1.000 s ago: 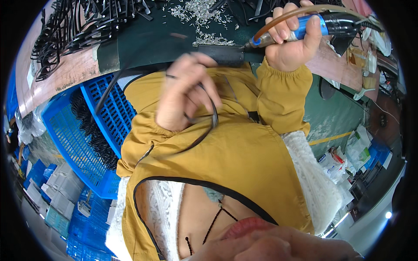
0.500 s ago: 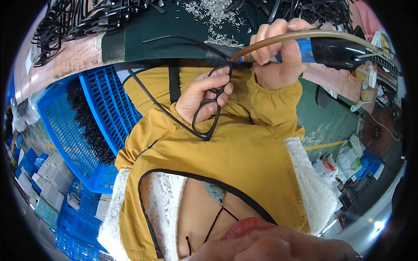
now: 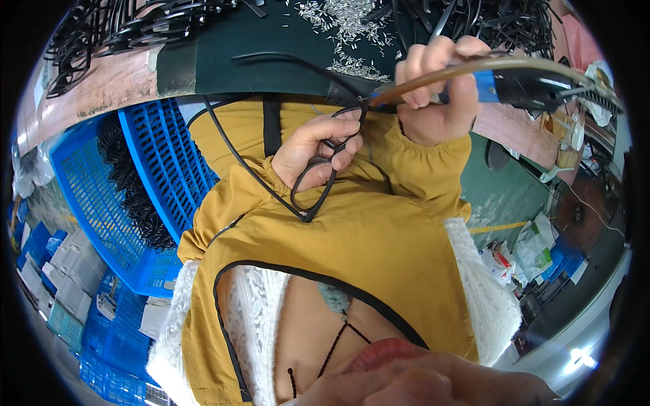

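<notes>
A black eyeglass frame [image 3: 308, 215] is in my left hand [image 3: 315, 145], with fingers closed round its rims and bridge. Its two temples are spread: one runs down the left side of my left hand, the other reaches over the table edge. My right hand [image 3: 443, 91] is wrapped round a power screwdriver [image 3: 521, 91] with a blue and black body. A curved brownish tube [image 3: 487, 64] runs along the tool to its tip. That tip meets the frame's upper hinge corner; the exact contact is too small to make out.
On the dark mat [image 3: 237, 71] lie scattered small metal pins or screws [image 3: 352, 27]. Black frames [image 3: 135, 30] are heaped at the far left, black temples [image 3: 501, 27] at the far right. Blue baskets [image 3: 169, 149] with black items stand left of my lap.
The frame, both hands and the screwdriver have shifted slightly in view, the tool dropping a little. Both grips stay the same, and the tip remains at the hinge corner.
</notes>
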Demonstrator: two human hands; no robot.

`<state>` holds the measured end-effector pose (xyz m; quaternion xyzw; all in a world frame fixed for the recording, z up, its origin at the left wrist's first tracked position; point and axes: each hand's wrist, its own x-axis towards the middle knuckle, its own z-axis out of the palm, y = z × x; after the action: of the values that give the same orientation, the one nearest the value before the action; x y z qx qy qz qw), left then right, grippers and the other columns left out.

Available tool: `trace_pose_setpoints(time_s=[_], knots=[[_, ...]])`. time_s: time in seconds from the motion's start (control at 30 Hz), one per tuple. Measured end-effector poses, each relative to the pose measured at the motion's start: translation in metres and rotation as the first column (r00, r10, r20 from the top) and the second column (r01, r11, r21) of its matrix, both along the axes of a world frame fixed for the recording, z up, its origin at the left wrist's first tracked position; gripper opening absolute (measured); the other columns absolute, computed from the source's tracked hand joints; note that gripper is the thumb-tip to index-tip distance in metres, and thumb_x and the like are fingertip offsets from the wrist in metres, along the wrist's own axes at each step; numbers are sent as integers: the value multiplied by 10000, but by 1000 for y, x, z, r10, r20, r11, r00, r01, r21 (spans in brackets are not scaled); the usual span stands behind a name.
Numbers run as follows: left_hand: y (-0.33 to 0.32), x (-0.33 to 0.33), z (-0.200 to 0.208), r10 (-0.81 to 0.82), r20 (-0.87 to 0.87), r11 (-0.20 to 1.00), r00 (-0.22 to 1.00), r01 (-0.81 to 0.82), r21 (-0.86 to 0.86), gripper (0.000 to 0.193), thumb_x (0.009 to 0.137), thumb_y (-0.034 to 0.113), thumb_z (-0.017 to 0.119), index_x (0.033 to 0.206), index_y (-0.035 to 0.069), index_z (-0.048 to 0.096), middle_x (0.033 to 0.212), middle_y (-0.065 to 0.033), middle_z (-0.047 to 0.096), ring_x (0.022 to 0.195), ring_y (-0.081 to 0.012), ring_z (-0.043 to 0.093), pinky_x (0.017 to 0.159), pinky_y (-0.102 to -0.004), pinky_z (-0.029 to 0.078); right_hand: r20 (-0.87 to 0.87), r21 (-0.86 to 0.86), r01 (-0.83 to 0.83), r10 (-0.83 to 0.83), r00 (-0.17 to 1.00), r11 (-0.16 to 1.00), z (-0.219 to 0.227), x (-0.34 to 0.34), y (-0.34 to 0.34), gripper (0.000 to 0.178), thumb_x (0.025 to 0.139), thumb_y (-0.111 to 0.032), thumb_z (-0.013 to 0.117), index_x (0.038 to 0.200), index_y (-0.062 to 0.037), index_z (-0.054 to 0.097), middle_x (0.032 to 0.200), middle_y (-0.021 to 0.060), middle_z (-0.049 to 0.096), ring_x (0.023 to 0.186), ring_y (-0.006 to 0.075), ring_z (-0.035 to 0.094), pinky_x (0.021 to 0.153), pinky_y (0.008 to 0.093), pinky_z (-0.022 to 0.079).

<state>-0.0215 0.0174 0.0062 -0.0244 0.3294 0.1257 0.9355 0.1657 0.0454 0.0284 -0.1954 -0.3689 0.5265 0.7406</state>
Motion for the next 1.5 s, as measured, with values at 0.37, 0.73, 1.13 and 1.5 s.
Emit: trace_pose_setpoints(time_s=[0.37, 0.73, 1.13, 1.5], knots=[[1, -3, -6, 26, 86, 1000, 996, -26, 7, 214, 1017, 237, 602, 1214, 159, 579, 747, 6, 585, 442, -49, 455, 379, -211, 349, 41, 23, 8, -9, 999, 1000, 1, -1, -4, 352, 977, -128, 625, 1296, -51, 498, 748, 86, 534, 528, 135, 480, 457, 269, 431], [10, -11, -8, -49, 103, 998, 993, 54, -41, 415, 908, 209, 715, 1259, 84, 533, 826, -38, 638, 604, -114, 553, 530, -211, 428, 160, 23, -98, 93, 983, 995, -4, 3, -2, 291, 1032, -240, 627, 1289, -128, 548, 818, 14, 471, 644, 131, 430, 537, 247, 363], [2, -4, 6, 11, -44, 992, 999, -16, -125, 277, 983, 218, 645, 1234, 142, 556, 758, -19, 579, 485, -60, 485, 343, -196, 322, 43, 54, -5, 2, 999, 999, -2, -7, -6, 314, 961, -151, 682, 1198, -51, 504, 784, 96, 540, 540, 144, 481, 467, 280, 441], [-4, 2, 10, -57, -72, 996, 996, 62, 71, 293, 954, 178, 661, 1226, 77, 623, 769, -32, 643, 526, -107, 556, 441, -198, 396, -141, 94, -7, 21, 990, 996, 13, -16, -1, 330, 951, -126, 660, 1239, -55, 515, 745, 81, 500, 556, 155, 496, 467, 273, 441]])
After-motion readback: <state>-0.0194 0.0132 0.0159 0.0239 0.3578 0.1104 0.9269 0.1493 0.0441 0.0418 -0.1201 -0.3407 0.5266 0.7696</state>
